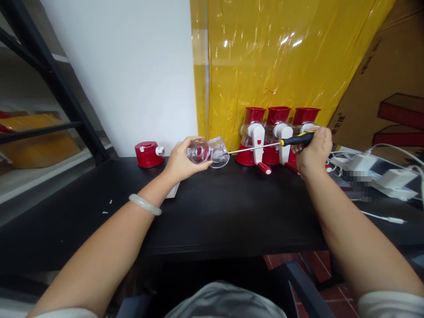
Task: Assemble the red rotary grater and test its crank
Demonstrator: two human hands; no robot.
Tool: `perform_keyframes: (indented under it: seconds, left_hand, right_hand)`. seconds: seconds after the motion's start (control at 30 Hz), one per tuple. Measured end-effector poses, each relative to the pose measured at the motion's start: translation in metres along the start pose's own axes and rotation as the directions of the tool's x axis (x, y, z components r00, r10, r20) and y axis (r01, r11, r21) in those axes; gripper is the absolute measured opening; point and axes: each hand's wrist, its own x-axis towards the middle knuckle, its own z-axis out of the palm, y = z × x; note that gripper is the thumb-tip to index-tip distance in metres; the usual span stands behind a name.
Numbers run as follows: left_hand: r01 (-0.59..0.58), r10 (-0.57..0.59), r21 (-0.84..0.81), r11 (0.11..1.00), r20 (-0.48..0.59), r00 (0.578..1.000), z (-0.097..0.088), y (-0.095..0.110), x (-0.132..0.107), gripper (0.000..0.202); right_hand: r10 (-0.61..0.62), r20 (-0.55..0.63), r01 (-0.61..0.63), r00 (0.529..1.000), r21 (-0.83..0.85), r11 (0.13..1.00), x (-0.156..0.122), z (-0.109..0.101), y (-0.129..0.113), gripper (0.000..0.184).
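My left hand (183,161) is closed around a clear plastic grater body (217,150), held on its side above the black table. In my right hand (315,150) is a screwdriver (296,139) with a black and yellow handle, its long metal shaft pointing left. The tip meets the right side of the clear body; exactly what it touches there is too small to tell. Behind the shaft stand several red and white rotary graters (255,137) with hand cranks. A red grater base (149,154) with a white knob sits left of my left hand.
The black table (232,216) spans the front. A power strip with white chargers (362,161) and cables lies at the right. A white panel (132,79), yellow wrapped sheet (265,57) and cardboard box (380,75) stand behind. Metal shelving (56,79) rises at the left.
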Motion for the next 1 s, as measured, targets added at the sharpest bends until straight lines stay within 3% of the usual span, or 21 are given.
perform_keyframes:
  seconds: [0.27, 0.53, 0.63, 0.73, 0.8, 0.9, 0.97, 1.0]
  left_hand:
    - [0.035, -0.035, 0.027, 0.999, -0.018, 0.999, -0.004, -0.011, 0.000, 0.068]
    - [0.048, -0.048, -0.004, 0.999, -0.043, 0.998, -0.005, -0.012, 0.002, 0.067]
    - [0.060, -0.060, -0.008, 0.998, -0.036, 0.998, -0.005, -0.011, 0.002, 0.066]
    - [0.077, -0.078, -0.023, 0.997, -0.032, 0.996, -0.005, -0.013, 0.001, 0.066]
    - [0.094, -0.096, -0.044, 0.995, -0.035, 0.995, -0.005, -0.015, 0.001, 0.066]
    - [0.149, -0.154, -0.077, 0.986, -0.065, 0.986, -0.004, -0.018, 0.002, 0.065]
    - [0.207, -0.219, -0.104, 0.973, -0.113, 0.969, -0.005, -0.019, 0.004, 0.064]
    - [0.242, -0.259, -0.126, 0.962, -0.139, 0.956, -0.005, -0.020, 0.006, 0.064]
  right_hand:
    - [0.113, -0.126, -0.111, 0.986, 0.020, 0.994, 0.003, -0.003, 0.006, 0.025]
    - [0.138, -0.156, -0.142, 0.978, -0.018, 0.990, 0.003, -0.002, 0.009, 0.024]
    - [0.108, -0.154, -0.127, 0.982, -0.119, 0.985, 0.001, -0.003, 0.005, 0.029]
    - [0.003, -0.159, -0.057, 0.987, -0.341, 0.938, -0.004, -0.005, -0.001, 0.032]
    - [-0.038, -0.079, -0.003, 0.996, -0.470, 0.883, -0.010, -0.004, -0.006, 0.032]
    - [-0.034, 0.150, 0.119, 0.988, -0.610, 0.784, -0.024, 0.004, -0.013, 0.034]
    - [-0.029, 0.344, 0.265, 0.939, -0.667, 0.697, -0.034, 0.014, -0.019, 0.035]
    - [-0.028, 0.457, 0.362, 0.889, -0.663, 0.655, -0.040, 0.020, -0.021, 0.036]
